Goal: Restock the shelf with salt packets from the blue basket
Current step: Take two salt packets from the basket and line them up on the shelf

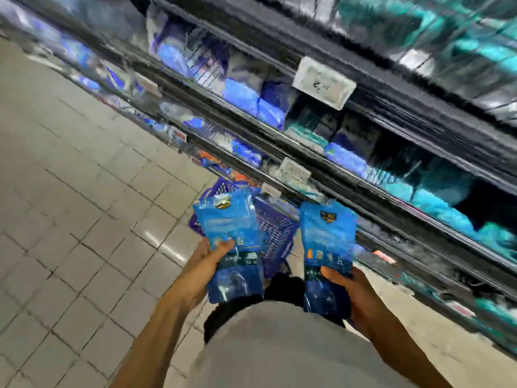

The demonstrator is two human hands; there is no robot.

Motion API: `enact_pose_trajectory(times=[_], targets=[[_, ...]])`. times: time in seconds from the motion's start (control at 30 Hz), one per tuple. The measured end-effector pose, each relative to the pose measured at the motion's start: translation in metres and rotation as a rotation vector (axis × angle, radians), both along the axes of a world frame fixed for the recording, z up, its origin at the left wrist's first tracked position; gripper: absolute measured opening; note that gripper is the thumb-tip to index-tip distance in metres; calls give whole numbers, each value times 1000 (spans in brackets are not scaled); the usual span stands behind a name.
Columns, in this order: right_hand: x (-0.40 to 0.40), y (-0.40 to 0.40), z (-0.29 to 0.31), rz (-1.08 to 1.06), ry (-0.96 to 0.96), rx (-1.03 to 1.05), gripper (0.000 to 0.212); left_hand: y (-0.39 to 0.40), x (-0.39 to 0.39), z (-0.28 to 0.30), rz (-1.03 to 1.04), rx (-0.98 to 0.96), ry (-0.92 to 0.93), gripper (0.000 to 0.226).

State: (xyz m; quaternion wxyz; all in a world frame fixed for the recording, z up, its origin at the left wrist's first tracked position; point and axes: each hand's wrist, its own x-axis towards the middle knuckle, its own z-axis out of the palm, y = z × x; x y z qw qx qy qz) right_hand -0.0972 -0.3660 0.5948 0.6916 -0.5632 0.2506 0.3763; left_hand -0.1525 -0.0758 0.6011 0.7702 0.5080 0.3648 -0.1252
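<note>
packets look soft, slick and fairly dense, so left hand (215,252) grips one salt packet (232,242) low, right hand (352,289) another (327,247), above blue basket (275,228).

Two hands, left (208,254) and right (354,292), two blue salt packets, one lower centre-left (232,242), one lower centre-right (326,247), one blue basket (275,233) between them, three price tags along the shelf edges, shelved packets too blurred to count
</note>
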Motion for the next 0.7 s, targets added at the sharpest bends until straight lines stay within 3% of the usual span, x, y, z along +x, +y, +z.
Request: enact_pose_trajectory(times=[0.1,0.23,0.37,0.5,0.7], targets=[[-29,-24,16,-182,-30,7,49,-22,18,11,-110,84,-50,43],[-77,-45,37,-483,-88,-6,50,-59,42,22,-432,221,-129,24],[-125,-56,56,-842,-94,-68,31,-109,53,28,-721,218,-177,27],[-177,-82,71,-1105,-126,-140,26,-173,56,27,-1004,232,-214,46],[-263,-123,80,-1357,-203,-214,42,-272,39,37,-1347,265,-236,59]])
